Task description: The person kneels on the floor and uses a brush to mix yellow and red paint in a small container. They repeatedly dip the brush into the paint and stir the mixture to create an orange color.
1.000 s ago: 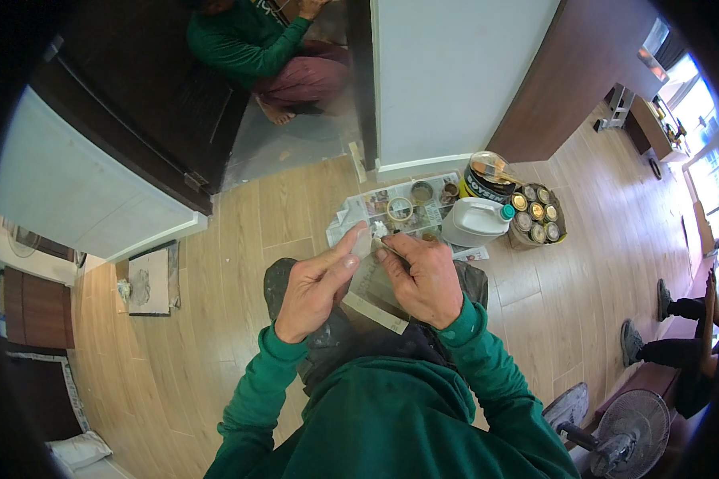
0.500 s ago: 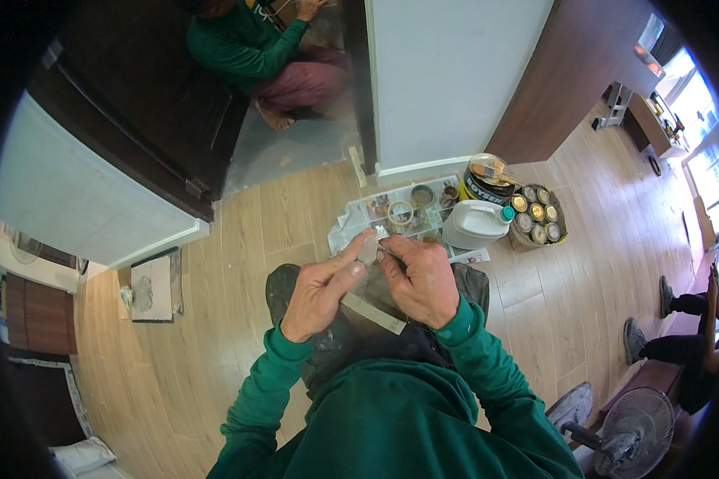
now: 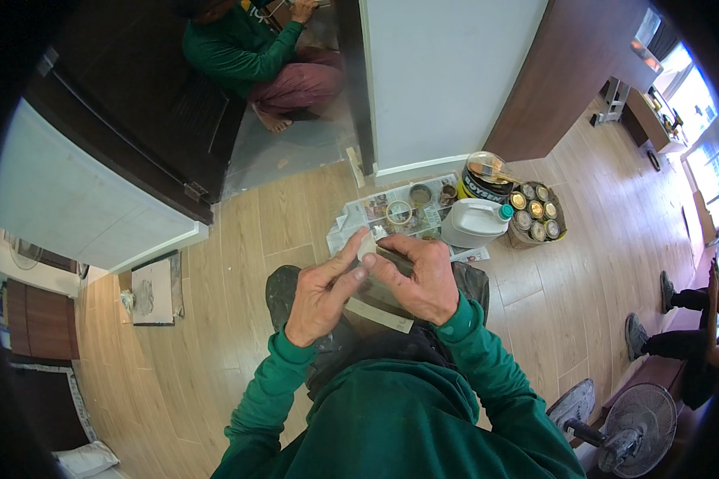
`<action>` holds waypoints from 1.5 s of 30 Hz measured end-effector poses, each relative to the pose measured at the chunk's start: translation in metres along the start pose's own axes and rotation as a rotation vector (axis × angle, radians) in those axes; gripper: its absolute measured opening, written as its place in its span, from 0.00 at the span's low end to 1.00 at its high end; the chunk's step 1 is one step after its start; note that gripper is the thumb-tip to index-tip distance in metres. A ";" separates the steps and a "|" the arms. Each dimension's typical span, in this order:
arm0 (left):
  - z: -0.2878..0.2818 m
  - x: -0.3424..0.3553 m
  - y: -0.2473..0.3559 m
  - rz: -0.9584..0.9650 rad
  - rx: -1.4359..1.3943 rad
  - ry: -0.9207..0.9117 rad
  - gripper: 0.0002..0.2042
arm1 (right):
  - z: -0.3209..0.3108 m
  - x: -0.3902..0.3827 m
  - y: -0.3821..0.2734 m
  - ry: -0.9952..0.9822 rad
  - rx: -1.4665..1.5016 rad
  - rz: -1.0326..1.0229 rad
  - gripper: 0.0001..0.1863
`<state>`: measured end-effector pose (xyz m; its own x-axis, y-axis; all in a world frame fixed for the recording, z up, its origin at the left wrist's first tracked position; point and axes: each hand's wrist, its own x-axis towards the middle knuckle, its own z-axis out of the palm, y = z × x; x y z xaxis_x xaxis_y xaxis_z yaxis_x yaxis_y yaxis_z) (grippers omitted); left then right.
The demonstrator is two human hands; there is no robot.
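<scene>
Both hands are closed around a small pale piece [image 3: 367, 246], perhaps tape or paper, in front of me. My left hand [image 3: 322, 297] pinches it from the left with thumb and fingers. My right hand [image 3: 417, 283] grips it from the right, its thumb pressed on the piece's face. Under my hands, over my dark-clad knees, lie a brownish sheet of unclear material and a long cream strip [image 3: 379, 318]. Just beyond, newspaper [image 3: 358, 219] on the floor carries a tape roll [image 3: 398, 213], small containers [image 3: 420, 193] and a white jug [image 3: 470, 223] with a teal cap.
A large paint bucket [image 3: 479, 184] with brushes and a box of several cans [image 3: 535, 214] stand right. A crouching co-worker [image 3: 248, 64] is in the doorway; another person's legs [image 3: 683, 343] are at right, above a fan [image 3: 639, 427]. A board [image 3: 153, 291] lies left.
My right thumb has shifted left and up onto the pale piece. My left hand has come slightly down, staying on the piece.
</scene>
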<state>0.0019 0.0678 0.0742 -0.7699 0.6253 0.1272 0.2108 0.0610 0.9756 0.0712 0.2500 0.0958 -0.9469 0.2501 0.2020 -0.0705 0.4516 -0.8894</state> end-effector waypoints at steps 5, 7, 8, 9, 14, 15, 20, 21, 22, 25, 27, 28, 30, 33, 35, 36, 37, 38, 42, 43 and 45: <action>-0.002 0.000 0.003 -0.042 0.015 -0.018 0.26 | 0.005 0.001 0.004 0.038 0.003 -0.058 0.15; -0.004 -0.003 0.007 -0.121 -0.017 -0.021 0.26 | 0.006 0.002 0.006 0.032 -0.011 -0.031 0.15; -0.004 -0.003 0.008 -0.114 -0.018 -0.016 0.26 | 0.007 0.002 0.007 0.038 -0.016 -0.045 0.14; -0.004 -0.004 0.008 -0.104 -0.020 -0.009 0.25 | 0.008 0.002 0.007 0.043 -0.026 -0.047 0.14; 0.000 -0.001 0.005 0.056 0.097 0.067 0.24 | 0.008 0.000 0.008 0.043 0.011 -0.045 0.12; 0.001 0.002 0.004 0.151 0.178 0.099 0.23 | 0.008 -0.001 0.008 0.039 0.015 -0.042 0.12; -0.002 0.000 0.007 0.353 0.684 0.140 0.25 | 0.003 -0.003 0.008 0.022 -0.007 -0.030 0.12; -0.004 0.000 0.008 0.393 0.793 0.143 0.27 | 0.002 -0.003 0.008 0.019 -0.028 -0.026 0.12; -0.005 -0.001 0.010 0.426 0.908 0.148 0.28 | 0.001 -0.003 0.008 0.019 -0.055 -0.017 0.13; -0.005 -0.003 0.012 0.419 0.960 0.120 0.33 | -0.001 -0.002 0.007 0.023 -0.031 -0.025 0.13; -0.007 -0.005 0.013 0.376 0.967 0.081 0.37 | -0.001 -0.002 0.005 0.034 -0.022 -0.045 0.13; -0.008 -0.005 0.014 0.355 0.965 0.060 0.39 | -0.002 -0.002 0.004 0.029 -0.022 -0.037 0.13; -0.010 -0.007 0.016 0.313 0.961 0.023 0.44 | -0.002 -0.002 0.002 0.013 -0.038 -0.026 0.12; -0.014 -0.008 0.021 0.237 0.800 0.055 0.49 | -0.001 -0.001 0.001 0.019 -0.037 -0.036 0.11; -0.019 -0.009 0.027 0.165 0.607 0.151 0.48 | 0.000 -0.001 0.001 0.024 -0.048 -0.058 0.11; -0.025 -0.009 0.031 0.122 0.492 0.222 0.45 | 0.000 -0.001 0.002 0.020 -0.064 -0.072 0.11; -0.028 -0.008 0.034 0.077 0.375 0.294 0.42 | 0.000 -0.002 0.002 0.006 -0.096 -0.049 0.12; -0.028 -0.005 0.034 0.133 0.400 0.259 0.37 | 0.000 -0.003 0.002 0.018 -0.071 -0.073 0.12; -0.020 0.003 0.034 0.153 0.300 0.108 0.17 | 0.001 -0.009 0.002 0.030 -0.024 -0.058 0.11; -0.016 0.004 0.033 0.126 0.244 0.071 0.13 | 0.001 -0.010 0.002 0.032 -0.013 -0.063 0.11; -0.012 0.007 0.031 0.111 0.196 0.049 0.09 | 0.001 -0.012 0.002 0.050 0.001 -0.115 0.11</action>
<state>-0.0045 0.0649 0.1073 -0.7625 0.5987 0.2452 0.4052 0.1465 0.9024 0.0820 0.2467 0.0909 -0.9156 0.2390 0.3233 -0.1783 0.4792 -0.8594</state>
